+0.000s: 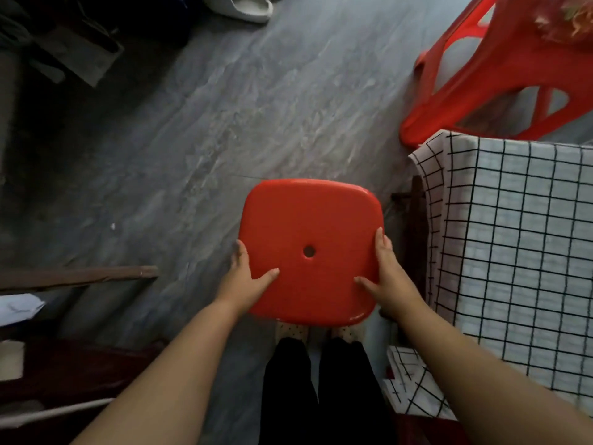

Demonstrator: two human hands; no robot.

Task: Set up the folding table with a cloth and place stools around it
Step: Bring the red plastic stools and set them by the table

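- Head view: grey marbled floor (199, 130), dark clutter along the left.
- Left hand (245, 277) and right hand (390, 277) grip the red stool (308, 220) by its seat edges, thumbs on top.
- Checked cloth (519, 252) covers the table at right; a second red stool (481, 81) stands beyond it.

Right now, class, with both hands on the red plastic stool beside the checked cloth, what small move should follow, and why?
Probably lower the red square plastic stool straight down onto the grey floor beside the black-and-white checked cloth. The left hand and right hand grip its seat edges, and another red plastic stool already stands by the far side.
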